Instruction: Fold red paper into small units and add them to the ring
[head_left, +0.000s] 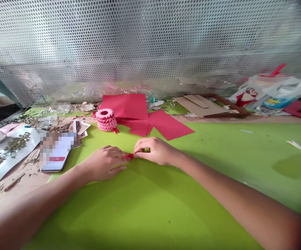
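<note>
A small folded piece of red paper (pixel 130 156) lies low over the green mat (pixel 150 208), between my two hands. The fingertips of my left hand (pixel 106 162) press on its left end, with the thumb held a little apart below. My right hand (pixel 154 150) pinches its right end between thumb and forefinger. Much of the piece is hidden by the fingers. Behind my hands stands a round stack of interlocked pink folded paper (pixel 105 121), with red bits at its base. Red paper sheets (pixel 170 125) lie to its right, some overlapping.
A phone (pixel 58 156) lies left of my left hand, near photo cards (pixel 81 128) and dried plant scraps (pixel 17 142). Cardboard (pixel 201 105) and plastic bags (pixel 267 92) sit at the back right. A perforated metal screen (pixel 150 41) rises behind the table.
</note>
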Available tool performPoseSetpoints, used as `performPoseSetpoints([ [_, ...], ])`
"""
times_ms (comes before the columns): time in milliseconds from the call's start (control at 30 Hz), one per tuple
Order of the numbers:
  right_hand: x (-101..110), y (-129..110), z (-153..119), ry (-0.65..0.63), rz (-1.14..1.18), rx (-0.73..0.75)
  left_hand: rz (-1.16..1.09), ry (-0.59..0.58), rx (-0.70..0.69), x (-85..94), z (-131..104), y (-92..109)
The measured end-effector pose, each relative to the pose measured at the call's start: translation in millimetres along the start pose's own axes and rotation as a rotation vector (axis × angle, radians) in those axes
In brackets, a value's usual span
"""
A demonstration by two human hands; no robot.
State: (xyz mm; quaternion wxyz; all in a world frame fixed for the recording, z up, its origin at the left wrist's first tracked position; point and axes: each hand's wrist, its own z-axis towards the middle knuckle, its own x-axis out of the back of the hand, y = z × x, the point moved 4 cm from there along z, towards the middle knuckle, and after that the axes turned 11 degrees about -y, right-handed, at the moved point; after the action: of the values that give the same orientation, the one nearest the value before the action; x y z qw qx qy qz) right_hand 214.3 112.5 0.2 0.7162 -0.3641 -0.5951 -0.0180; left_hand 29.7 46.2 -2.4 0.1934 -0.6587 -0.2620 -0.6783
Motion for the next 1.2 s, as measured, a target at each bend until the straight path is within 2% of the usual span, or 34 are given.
performPoseSetpoints([
  [233, -7, 12, 7, 0.071, 0.184, -0.164, -0.017, 0.005, 0.0, 0.6, 0, 1],
  [633, -6, 8, 7, 0.067, 0.127, -0.242, -0.061, -0.012, 0.012, 2.2, 1, 3],
  [867, -7, 9, 9, 0.069, 0.127, -0.249, -0.111, 0.01, 0.044, 2.1, 0, 3],
  [1200, -8, 12, 10, 0.07, 0.121, -0.215, -0.024, -0.009, 0.03, 1.3, 1, 8],
])
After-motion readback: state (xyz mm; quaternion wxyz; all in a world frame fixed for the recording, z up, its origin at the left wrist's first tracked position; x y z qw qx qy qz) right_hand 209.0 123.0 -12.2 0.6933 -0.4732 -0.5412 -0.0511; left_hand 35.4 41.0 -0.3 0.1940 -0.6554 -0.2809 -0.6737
